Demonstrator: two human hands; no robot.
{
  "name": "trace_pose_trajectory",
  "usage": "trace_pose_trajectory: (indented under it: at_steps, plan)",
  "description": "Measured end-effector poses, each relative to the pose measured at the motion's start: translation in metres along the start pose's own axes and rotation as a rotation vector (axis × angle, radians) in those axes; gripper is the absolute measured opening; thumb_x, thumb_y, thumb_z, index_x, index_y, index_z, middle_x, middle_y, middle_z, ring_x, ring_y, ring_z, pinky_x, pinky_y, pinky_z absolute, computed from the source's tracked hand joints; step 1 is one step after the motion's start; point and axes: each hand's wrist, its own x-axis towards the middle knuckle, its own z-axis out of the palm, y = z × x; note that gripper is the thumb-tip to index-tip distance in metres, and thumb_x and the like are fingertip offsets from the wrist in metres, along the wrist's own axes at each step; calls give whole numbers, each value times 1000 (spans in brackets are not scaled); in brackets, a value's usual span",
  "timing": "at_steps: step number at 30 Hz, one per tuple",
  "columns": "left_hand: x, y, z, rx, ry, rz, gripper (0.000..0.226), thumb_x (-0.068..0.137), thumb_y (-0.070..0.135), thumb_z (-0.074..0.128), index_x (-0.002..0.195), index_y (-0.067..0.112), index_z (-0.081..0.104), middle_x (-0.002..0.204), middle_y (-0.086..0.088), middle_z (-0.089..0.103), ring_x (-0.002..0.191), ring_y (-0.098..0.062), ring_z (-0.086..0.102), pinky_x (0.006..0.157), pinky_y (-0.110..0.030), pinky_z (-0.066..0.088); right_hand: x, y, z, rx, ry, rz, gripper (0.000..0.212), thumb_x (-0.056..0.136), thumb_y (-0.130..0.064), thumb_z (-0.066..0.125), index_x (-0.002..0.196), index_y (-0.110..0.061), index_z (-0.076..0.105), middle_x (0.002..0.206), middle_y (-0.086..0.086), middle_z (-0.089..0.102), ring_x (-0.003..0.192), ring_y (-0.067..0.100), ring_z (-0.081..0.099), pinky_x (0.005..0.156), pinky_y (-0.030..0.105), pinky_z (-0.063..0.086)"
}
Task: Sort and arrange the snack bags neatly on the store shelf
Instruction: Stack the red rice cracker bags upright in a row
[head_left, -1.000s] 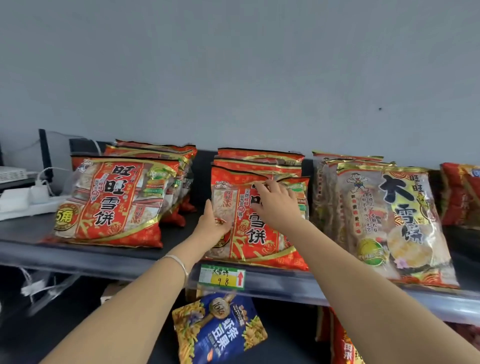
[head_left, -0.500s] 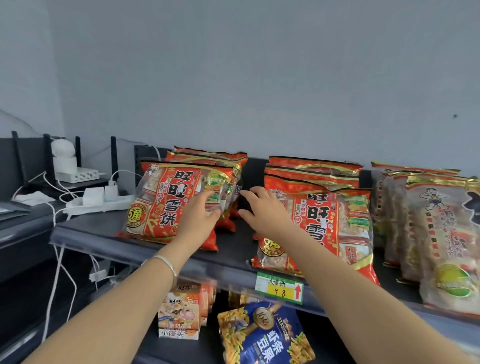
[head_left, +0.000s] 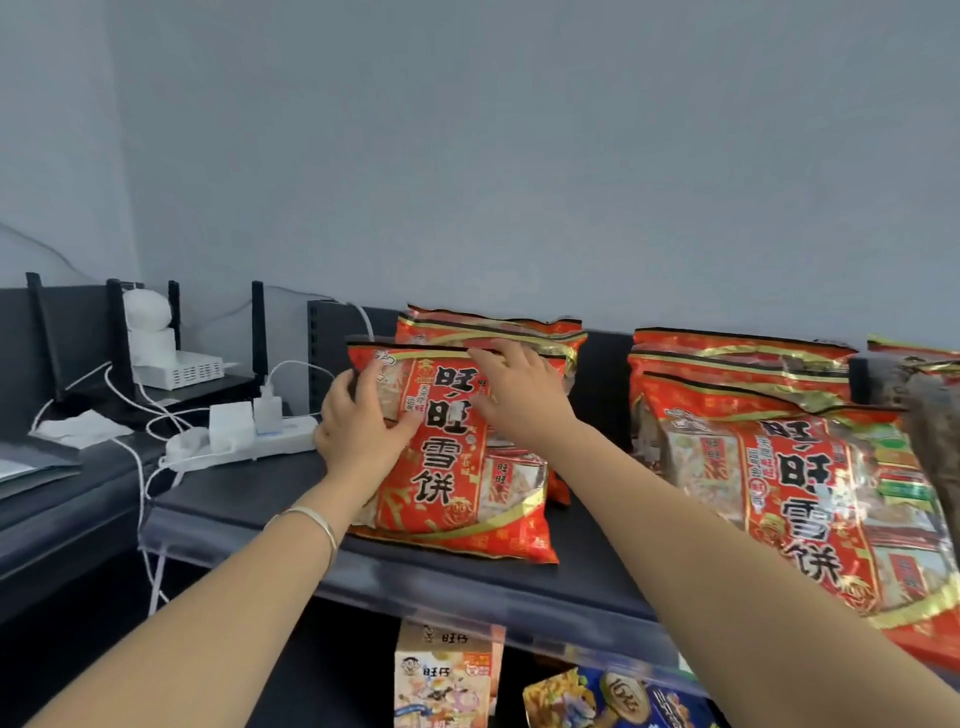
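One red snack bag, centre frame; left edge gripped by left hand; top touched by right hand, fingers spread.

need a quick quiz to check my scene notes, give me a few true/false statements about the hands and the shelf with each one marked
1. Both hands are on the front red bag of the left stack. True: the left hand grips its left edge and the right hand rests near its top.
2. The bracelet is on the right wrist. False: it is on the left wrist.
3. A white power strip lies on the shelf to the left of the bags. True.
4. The blue bag sits among the red bags on the top shelf. False: it is on the level below.
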Motion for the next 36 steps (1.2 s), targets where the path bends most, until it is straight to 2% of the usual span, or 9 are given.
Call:
trace_pose_trajectory:
  at_steps: [3, 6, 9, 14, 21, 26, 30, 33, 36]
  plan:
    - [18, -19, -2, -352, -137, -108, 90, 81, 47, 68, 150, 26, 14, 152, -6, 25, 137, -28, 31, 109, -52, 32, 22, -13, 6, -52, 10, 52, 55, 99, -45, 41, 150, -28, 28, 157, 6, 29, 146, 29, 23, 118, 57, 12]
    - [24, -27, -1, -668, -307, -172, 71, 83, 40, 68, 142, 24, 32, 127, 3, 52, 124, -21, 49, 101, -40, 41, 36, -16, 8, -87, -55, 126, 58, 99, -52, 34, 151, -29, 23, 157, 6, 30, 146, 29, 24, 115, 62, 10]
    - [25, -26, 4, -725, -373, -141, 64, 83, 40, 67, 138, 26, 38, 117, 9, 54, 111, -15, 54, 97, -35, 43, 37, -11, 8, -159, -94, 214, 62, 96, -60, 31, 148, -27, 29, 152, 7, 37, 143, 33, 30, 112, 66, 10]
    - [23, -23, 20, -693, -362, -91, 65, 82, 48, 66, 137, 31, 37, 117, 12, 54, 113, -15, 54, 100, -41, 43, 26, 0, 8, -153, -32, 270, 55, 96, -60, 34, 136, -25, 48, 141, 3, 50, 135, 29, 41, 113, 61, 17]
    - [37, -26, 27, -692, -373, -134, 92, 61, 91, 43, 138, 44, 27, 139, 6, 49, 123, -23, 53, 100, -54, 41, 30, 7, 4, -140, -33, 274, 48, 98, -57, 33, 122, -23, 57, 124, 2, 61, 120, 28, 55, 106, 53, 32]
    - [77, -14, 22, -860, -388, -182, 78, 76, 75, 48, 137, 26, 38, 130, -6, 55, 108, -25, 62, 92, -50, 50, 51, 14, 0, -63, 51, 228, 42, 103, -39, 32, 135, -21, 51, 134, 6, 54, 124, 28, 50, 101, 48, 41]
    - [108, -11, 28, -947, -451, -269, 119, 49, 87, 60, 144, 23, 30, 137, -7, 52, 116, -27, 57, 98, -52, 44, 75, 19, 1, -79, 15, 227, 39, 101, -28, 38, 137, -17, 49, 135, 8, 51, 124, 29, 48, 99, 46, 43]
    - [121, -4, 30, -1002, -499, -298, 96, 72, 64, 67, 148, 23, 24, 137, -7, 50, 114, -30, 58, 93, -49, 47, 95, 20, 6, -90, -51, 242, 41, 98, -33, 42, 135, -17, 50, 133, 8, 52, 123, 29, 49, 101, 48, 40]
    - [131, -1, 38, -1060, -609, -301, 65, 83, 49, 64, 133, 12, 46, 116, -13, 65, 92, -28, 68, 74, -39, 53, 108, 22, 13, -86, -110, 275, 38, 98, -37, 44, 130, -18, 50, 127, 7, 56, 119, 29, 53, 103, 51, 40]
